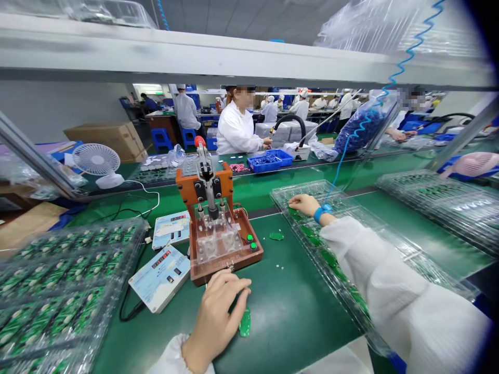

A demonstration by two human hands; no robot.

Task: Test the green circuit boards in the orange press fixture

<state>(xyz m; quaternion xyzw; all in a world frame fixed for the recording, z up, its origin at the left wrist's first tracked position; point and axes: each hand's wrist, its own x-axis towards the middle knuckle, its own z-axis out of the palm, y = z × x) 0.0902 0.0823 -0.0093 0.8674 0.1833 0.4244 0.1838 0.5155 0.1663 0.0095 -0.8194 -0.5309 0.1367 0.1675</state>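
Red digits, too blurred to read, glowed on two pale boxes (160, 280). The left hand (219, 311) lay loosely open beside a green board (245, 323); whether the right hand (304, 204), over the clear tray (279, 197), gripped one, I cannot tell

From where I stand this is a factory floor, an electronics assembly line by the look of it. Clear plastic trays (66, 280) full of green circuit boards sit on the green-topped bench (296, 311), and between the trays stands a clamp fixture (212, 208) with a lever and green buttons — beside it, two boxes with red digital readouts (159, 278). Across the way a worker in a white coat (237, 127) sits near a blue parts bin (268, 161). Farther back there are more people in white coats and caps — rows of them, at long benches, with blue stools (160, 138) about.
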